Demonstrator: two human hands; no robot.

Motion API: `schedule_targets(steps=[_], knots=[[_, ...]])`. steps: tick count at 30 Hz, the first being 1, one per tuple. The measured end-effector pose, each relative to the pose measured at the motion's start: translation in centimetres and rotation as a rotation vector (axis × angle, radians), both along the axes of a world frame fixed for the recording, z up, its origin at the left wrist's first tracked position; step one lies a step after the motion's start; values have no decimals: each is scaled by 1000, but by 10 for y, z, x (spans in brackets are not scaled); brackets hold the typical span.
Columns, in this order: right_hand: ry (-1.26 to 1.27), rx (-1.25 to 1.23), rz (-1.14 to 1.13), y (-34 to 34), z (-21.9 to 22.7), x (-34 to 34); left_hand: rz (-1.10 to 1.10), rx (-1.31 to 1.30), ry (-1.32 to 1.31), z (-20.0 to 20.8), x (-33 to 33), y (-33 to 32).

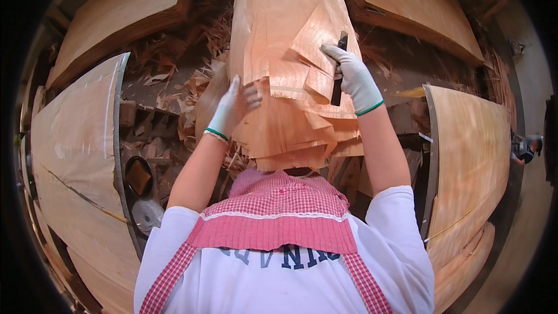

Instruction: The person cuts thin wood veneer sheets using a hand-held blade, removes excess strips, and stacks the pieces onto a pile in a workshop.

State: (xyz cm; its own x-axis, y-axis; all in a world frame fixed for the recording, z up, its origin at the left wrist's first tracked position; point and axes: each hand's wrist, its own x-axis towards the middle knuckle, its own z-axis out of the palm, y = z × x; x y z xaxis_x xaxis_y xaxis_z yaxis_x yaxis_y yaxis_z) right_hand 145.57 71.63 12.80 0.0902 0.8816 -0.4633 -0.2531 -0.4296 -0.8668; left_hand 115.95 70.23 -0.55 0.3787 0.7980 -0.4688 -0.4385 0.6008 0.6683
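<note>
A stack of thin wood veneer sheets (290,0) lies in front of me, with torn, overlapping pieces at its near end. My right hand (356,78), in a white glove with a green cuff, is closed around a dark, flat, narrow tool (336,92) over the stack's right side. Whether that tool is a knife I cannot make out. Beside its fingers, a loose veneer piece (311,38) lies at an angle on top. My left hand (231,107), gloved likewise, is at the stack's left edge, fingers stretched out and slightly blurred. Nothing shows in it.
Large veneer stacks stand on the left (75,122) and the right (468,157), with more at the far left (128,6) and far right (412,6). Veneer scraps (192,90) litter the floor. A clear plastic roll (147,215) sits lower left. Another person (528,150) is at the far right.
</note>
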Motion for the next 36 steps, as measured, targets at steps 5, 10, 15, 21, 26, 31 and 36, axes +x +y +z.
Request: schedule_targets(steps=[5, 10, 15, 21, 26, 31, 36], knots=[[137, -4, 16, 3, 5, 5, 65, -222, 237, -9, 26, -14], [143, 56, -57, 7, 36, 7, -92, -37, 408, -60, 16, -6], [79, 93, -228, 2, 45, 39, -79, 45, 578, -79, 9, -9], [31, 73, -183, -19, 34, 91, 30, 624, 1496, -52, 38, -15], [99, 95, -156, 9, 41, 87, -163, 187, 859, -63, 66, -8], [265, 135, -31, 8, 42, 148, 5, 267, 591, -43, 75, -6], [-6, 93, -22, -58, 38, 126, 113, 267, 479, 1, 18, -5]])
